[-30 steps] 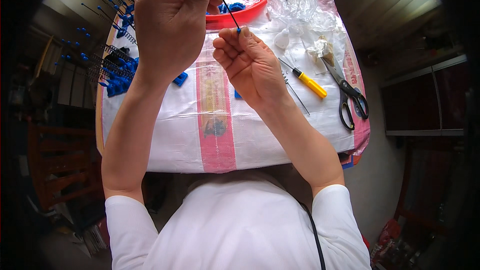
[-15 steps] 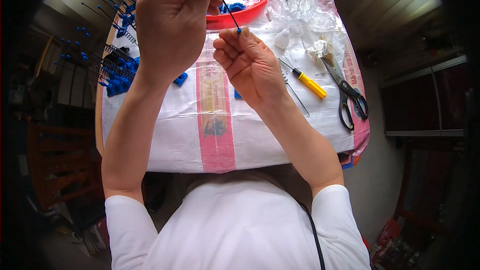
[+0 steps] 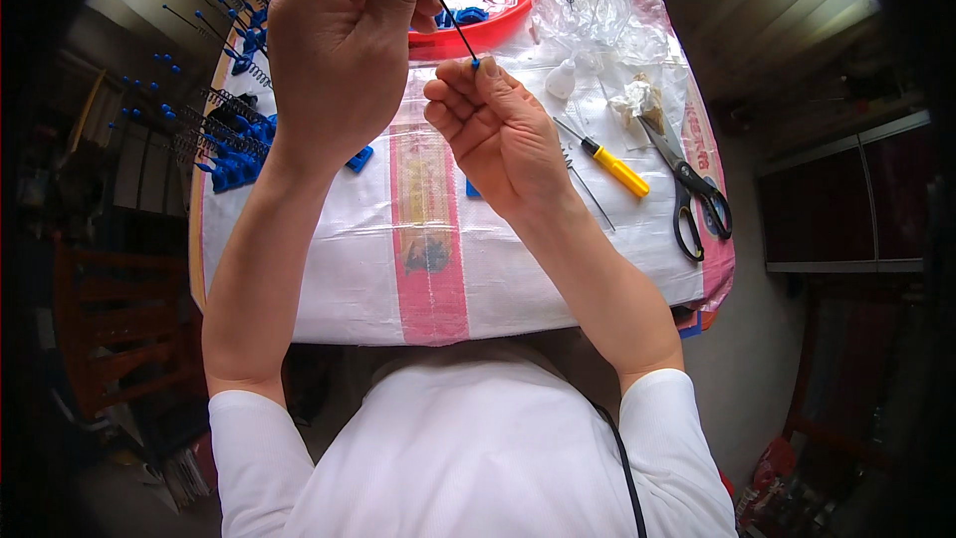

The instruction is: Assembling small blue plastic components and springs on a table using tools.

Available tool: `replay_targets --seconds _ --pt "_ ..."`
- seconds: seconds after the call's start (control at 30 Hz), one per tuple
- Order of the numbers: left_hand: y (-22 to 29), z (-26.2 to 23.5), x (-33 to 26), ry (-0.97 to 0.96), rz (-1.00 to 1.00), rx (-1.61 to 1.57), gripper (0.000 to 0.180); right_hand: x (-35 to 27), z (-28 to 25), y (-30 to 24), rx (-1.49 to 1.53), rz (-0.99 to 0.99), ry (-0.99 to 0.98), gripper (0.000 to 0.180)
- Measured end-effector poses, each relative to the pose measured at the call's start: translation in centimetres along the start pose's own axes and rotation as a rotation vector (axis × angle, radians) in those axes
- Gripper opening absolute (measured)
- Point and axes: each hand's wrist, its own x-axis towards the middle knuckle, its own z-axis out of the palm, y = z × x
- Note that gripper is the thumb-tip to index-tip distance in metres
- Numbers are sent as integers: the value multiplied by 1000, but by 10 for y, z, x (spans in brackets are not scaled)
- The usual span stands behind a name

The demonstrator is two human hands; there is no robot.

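Note:
Raised over the far part of the table, my left hand (image 3: 344, 40) is closed on the upper end of a thin black rod (image 3: 455, 25). That upper end runs out of sight among my fingers at the top edge. At the rod's lower end sits a small blue bead-like tip (image 3: 475, 64), pinched between the thumb and forefinger of my right hand (image 3: 503, 125). The other fingers of that hand are curled loosely. A blue piece (image 3: 472, 188) shows partly from behind my right wrist, and another blue piece (image 3: 359, 158) lies beside my left wrist.
Several blue parts with black springs (image 3: 239, 154) crowd the left side. A red basin (image 3: 488, 37) stands at the back near clear plastic bags (image 3: 588, 0). To the right lie a yellow-handled screwdriver (image 3: 622, 171), a thin metal rod (image 3: 595, 201), a small white bottle (image 3: 561, 80) and black-handled scissors (image 3: 687, 179).
Almost nothing differs. The bead-like tip and the fingers of my right hand sit very slightly lower, and both hands keep the same hold on the rod.

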Motion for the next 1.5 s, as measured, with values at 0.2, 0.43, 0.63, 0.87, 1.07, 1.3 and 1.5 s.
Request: replay_targets --seconds 0.2,0.43,0.63,0.87,1.07,1.3,1.5 --pt "1 1 0 -4 -18 -27 19 0 0 0 0 1 -8 26" --pt "0 2 0 1 -17 -15 18 0 -1 0 -2 0 -16 26" --pt "2 0 -1 -9 -31 16 18 0 -1 0 6 -4 -19 27" --pt "-1 1 -3 -18 -7 -5 19 0 -1 0 -7 -5 -16 27" --pt "0 -1 -1 -35 -44 -14 19 -1 0 0 4 -6 -11 27" --pt "0 0 -3 -37 -37 18 18 0 0 1 7 -1 -16 26" --pt "1 2 -4 -41 -65 -9 19 -1 0 1 7 -7 -21 26"
